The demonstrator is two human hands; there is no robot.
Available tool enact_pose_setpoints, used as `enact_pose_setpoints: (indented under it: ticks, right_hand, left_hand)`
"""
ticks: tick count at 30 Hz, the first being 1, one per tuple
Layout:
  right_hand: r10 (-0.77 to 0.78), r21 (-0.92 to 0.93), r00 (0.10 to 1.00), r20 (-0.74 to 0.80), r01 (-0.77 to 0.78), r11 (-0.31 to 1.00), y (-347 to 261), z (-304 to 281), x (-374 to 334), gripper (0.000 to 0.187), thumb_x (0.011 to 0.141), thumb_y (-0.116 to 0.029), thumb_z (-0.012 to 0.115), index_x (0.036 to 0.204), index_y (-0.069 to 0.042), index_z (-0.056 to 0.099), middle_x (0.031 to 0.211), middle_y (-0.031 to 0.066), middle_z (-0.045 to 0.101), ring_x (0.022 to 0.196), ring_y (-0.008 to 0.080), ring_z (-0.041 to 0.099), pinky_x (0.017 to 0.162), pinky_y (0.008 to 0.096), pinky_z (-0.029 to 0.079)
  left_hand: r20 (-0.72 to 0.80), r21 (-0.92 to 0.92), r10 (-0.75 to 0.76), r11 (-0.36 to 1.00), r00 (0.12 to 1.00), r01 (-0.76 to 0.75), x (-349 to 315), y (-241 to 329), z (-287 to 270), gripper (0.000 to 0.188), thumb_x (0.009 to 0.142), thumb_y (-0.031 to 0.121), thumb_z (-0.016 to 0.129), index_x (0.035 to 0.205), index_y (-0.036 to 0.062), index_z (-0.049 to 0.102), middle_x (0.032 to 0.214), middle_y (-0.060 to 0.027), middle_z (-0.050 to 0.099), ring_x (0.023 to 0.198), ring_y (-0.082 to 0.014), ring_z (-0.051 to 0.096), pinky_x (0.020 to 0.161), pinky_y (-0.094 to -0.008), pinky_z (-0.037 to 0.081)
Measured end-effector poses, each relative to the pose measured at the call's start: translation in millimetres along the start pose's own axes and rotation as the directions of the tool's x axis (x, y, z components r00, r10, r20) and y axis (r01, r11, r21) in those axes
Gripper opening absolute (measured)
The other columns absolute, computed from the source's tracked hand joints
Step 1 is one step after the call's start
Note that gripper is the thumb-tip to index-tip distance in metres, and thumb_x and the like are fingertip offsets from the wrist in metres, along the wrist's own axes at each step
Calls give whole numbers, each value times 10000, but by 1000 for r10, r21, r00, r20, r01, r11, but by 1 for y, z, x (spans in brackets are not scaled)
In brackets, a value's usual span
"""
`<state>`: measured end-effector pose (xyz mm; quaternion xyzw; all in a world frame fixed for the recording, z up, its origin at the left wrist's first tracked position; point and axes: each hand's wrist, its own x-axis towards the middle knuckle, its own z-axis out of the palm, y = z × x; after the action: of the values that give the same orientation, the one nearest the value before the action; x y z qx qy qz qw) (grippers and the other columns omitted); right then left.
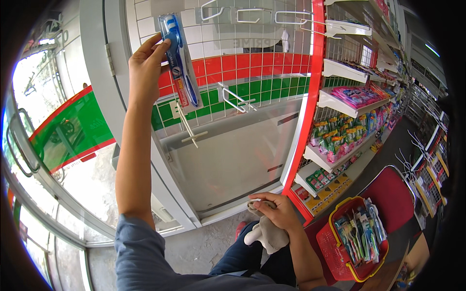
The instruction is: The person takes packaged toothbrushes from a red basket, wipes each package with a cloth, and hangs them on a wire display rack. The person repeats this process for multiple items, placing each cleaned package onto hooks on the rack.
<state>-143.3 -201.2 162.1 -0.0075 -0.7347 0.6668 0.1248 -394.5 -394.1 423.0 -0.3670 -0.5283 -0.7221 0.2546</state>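
My left hand is raised, its thumb and fingers pinching the edge of a blister-packed toothbrush with a blue handle. The pack hangs upright in front of a white wire grid, among wire hooks. One empty hook sticks out just below it; whether the pack touches the grid I cannot tell. Lower down, near my legs, my right hand is closed around a crumpled grey-beige cloth. A rounded white end shows beside the cloth; its kind is unclear.
A red basket full of packaged toothbrushes stands at the lower right by a dark red chair. Stocked shelves run along the right behind a red post. Glass doors are on the left.
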Motion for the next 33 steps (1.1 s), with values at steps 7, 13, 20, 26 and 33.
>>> enact_pose_setpoints:
  ticks: [7, 13, 20, 26, 33]
  right_hand:
    - [-7, -20, 1000, 4, 7, 1000, 1, 0, -1, 281, 925, -171, 688, 1161, -18, 688, 952, 52, 716, 866, 70, 640, 775, 216, 512]
    - [10, -41, 1000, 4, -10, 999, 2, 1, -1, 289, 922, -187, 695, 1161, -24, 690, 945, 44, 709, 847, 68, 634, 747, 216, 514]
    - [57, 56, 998, 12, -57, 997, 9, -1, -3, 302, 929, -213, 692, 1164, -23, 687, 912, 33, 697, 806, 69, 631, 700, 216, 514]
    - [-139, -109, 989, -58, 132, 985, 0, -3, 8, 288, 942, -204, 671, 1163, -20, 686, 867, 22, 694, 692, 44, 607, 642, 201, 487]
    - [-569, -290, 822, -16, 541, 789, -127, -19, 103, 306, 958, -112, 603, 1250, -31, 646, 735, -26, 611, 740, 25, 573, 640, 193, 445]
  left_hand:
    - [-35, 140, 87, 987, 996, -82, 8, -1, -4, 413, 879, 142, 660, 1244, -44, 613, 868, -36, 658, 755, -91, 631, 630, -233, 525]
    - [29, 161, 132, 978, 991, -135, 22, 8, 6, 491, 872, 149, 561, 1333, -21, 551, 861, -57, 639, 707, -91, 603, 636, -235, 512]
    - [74, 123, 13, 992, 997, -22, 30, 14, 22, 556, 898, 221, 463, 1396, -26, 483, 836, -67, 635, 644, -75, 563, 634, -235, 496]
    - [30, 322, 166, 932, 986, -167, 33, -1, 23, 568, 902, 217, 451, 1413, -32, 454, 693, -21, 569, 586, -61, 483, 563, -232, 407]
    - [50, 198, 161, 966, 986, -168, 26, -2, 22, 517, 901, 145, 476, 1397, 10, 426, 729, -37, 600, 602, -58, 483, 555, -233, 403]
